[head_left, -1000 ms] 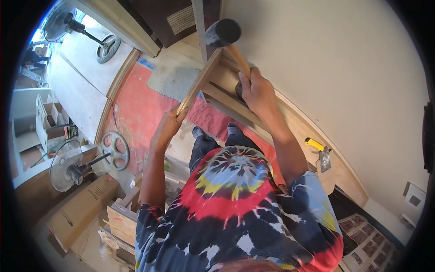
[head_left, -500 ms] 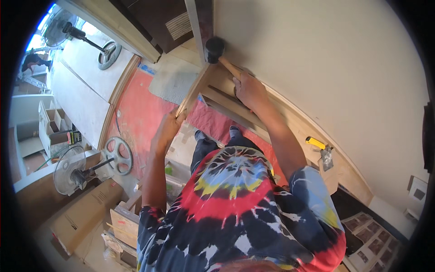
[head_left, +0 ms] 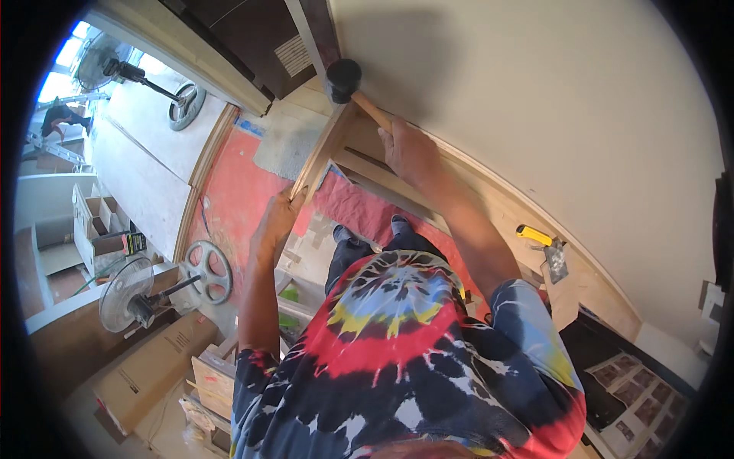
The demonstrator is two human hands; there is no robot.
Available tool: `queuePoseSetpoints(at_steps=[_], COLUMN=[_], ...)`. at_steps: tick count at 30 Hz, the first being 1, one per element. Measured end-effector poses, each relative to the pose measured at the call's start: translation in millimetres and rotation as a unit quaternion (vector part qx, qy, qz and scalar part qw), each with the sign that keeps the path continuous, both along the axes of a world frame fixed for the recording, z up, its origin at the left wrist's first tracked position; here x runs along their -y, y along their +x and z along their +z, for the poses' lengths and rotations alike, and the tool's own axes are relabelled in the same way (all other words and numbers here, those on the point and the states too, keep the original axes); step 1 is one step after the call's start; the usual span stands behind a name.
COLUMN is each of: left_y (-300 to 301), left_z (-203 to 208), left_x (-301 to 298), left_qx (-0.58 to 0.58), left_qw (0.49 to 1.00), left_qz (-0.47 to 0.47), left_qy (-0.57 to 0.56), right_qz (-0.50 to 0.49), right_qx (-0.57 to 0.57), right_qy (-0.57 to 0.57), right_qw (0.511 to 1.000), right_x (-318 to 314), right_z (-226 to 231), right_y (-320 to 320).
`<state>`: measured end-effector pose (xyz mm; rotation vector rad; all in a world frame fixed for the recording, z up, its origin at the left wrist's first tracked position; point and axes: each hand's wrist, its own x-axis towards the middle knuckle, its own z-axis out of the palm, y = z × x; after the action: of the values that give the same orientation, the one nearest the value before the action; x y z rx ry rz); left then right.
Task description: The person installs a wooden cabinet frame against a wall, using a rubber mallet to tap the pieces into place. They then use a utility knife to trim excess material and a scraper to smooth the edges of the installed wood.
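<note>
Head view. The left hand [head_left: 279, 222] is grasping the near part of a pale wooden board [head_left: 317, 157], its fingers closing over the edge, while the right hand [head_left: 413, 155] is clenching the handle of a black-headed mallet [head_left: 343, 79]. The board is running ahead from the left fingers toward the mallet's head, which is lying beyond and to the left of the right fingers, at the board's far end (whether it is touching the wood or hovering just above, this angle is not revealing). Below and to the right of the right fingers, a wooden framework [head_left: 585, 275] is extending along the wall [head_left: 535, 115], bearing a yellow tool [head_left: 534, 234] and a flat grey tool [head_left: 556, 262]. As for progress, the board is apparently already standing at the framework's end; its seating is probably being finished, with both hands remaining engaged. No fastening is visibly showing at that joint.
</note>
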<state>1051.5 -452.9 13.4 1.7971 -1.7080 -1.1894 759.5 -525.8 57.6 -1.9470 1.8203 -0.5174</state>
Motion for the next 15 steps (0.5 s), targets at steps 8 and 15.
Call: queuePoseSetpoints(at_steps=[8, 15], left_y=[-2, -4], left_z=[-5, -13], left_x=[-5, -2], left_qx=[-0.002, 0.021], left_qw=[1.0, 1.0], left_qz=[0.014, 0.011], left_qy=[0.022, 0.019], right_qz=[0.045, 0.064], right_qx=[0.002, -0.006], right_qy=[0.012, -0.004], right_qw=[0.999, 0.998], right_x=[6, 13], right_z=[8, -3], right_y=[1, -3])
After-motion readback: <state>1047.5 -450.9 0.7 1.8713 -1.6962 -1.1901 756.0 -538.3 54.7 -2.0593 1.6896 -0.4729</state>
